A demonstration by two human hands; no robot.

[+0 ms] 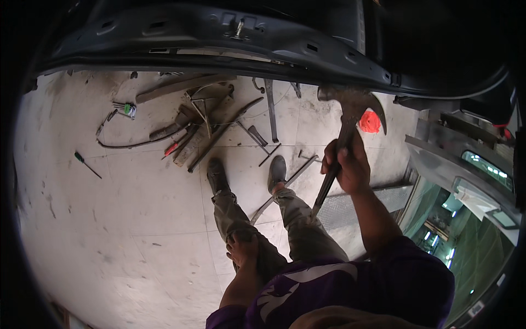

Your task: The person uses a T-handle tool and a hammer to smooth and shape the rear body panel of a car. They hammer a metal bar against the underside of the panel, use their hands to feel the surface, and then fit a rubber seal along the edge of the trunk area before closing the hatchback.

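Note:
My right hand [353, 167] is raised and closed around the handle of a claw hammer [346, 123]. Its metal head points up, close under the lower edge of a dark vehicle body panel [192, 35]; I cannot tell if they touch. The handle slants down toward my right thigh. My left hand [243, 249] lies on my left leg near the knee, fingers resting over the trouser cloth and holding no tool.
Bars, wooden blocks [189, 151] and hand tools lie on the pale floor before my feet. A screwdriver [87, 164] and a set of hex keys [125, 109] are farther left. A red round object [370, 122] sits beyond the hammer. Grey vehicle panels [466, 170] stand at right.

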